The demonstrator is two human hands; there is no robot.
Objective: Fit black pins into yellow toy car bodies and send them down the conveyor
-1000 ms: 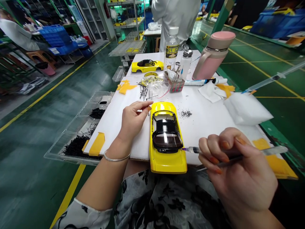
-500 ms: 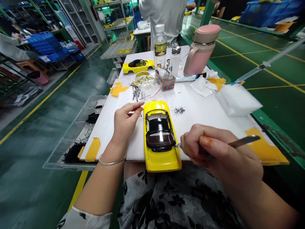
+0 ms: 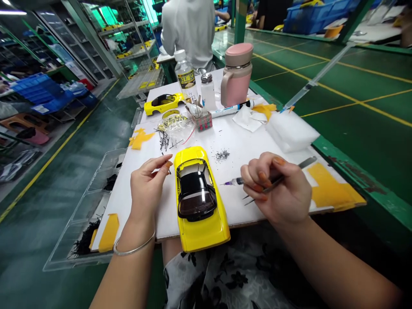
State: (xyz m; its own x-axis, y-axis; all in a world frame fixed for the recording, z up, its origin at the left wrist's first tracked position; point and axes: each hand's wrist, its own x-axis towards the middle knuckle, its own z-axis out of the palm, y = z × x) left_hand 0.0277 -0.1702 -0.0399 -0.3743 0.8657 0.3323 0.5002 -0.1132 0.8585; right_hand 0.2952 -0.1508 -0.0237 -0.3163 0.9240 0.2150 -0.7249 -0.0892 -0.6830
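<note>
A yellow model car body (image 3: 206, 236) with a black roof and dark rear window lies at the table's front edge, between my hands. My left hand (image 3: 146, 184) is closed in a pinch at its left side, and a thin black stick (image 3: 170, 172) pokes out between thumb and finger. My right hand (image 3: 278, 186) is closed round tweezers (image 3: 305, 163), whose points face left, and a needle-tipped syringe (image 3: 236, 181) with a purple hub. The needle is held apart from the car, to its right. Beyond lies a small heap of black bits (image 3: 222, 155).
Across the back stand a pink mug (image 3: 238, 77), a plastic bottle (image 3: 187, 81), a second yellow car body (image 3: 164, 103) and a small box of tools (image 3: 204, 122). White foam (image 3: 292, 131) sits at right. A clear compartment tray (image 3: 67, 225) with black sticks is at left.
My right hand has drawn the needle away from the car's rear window edge, so both tools now show. The view has shifted. My left hand still pinches beside the car.
</note>
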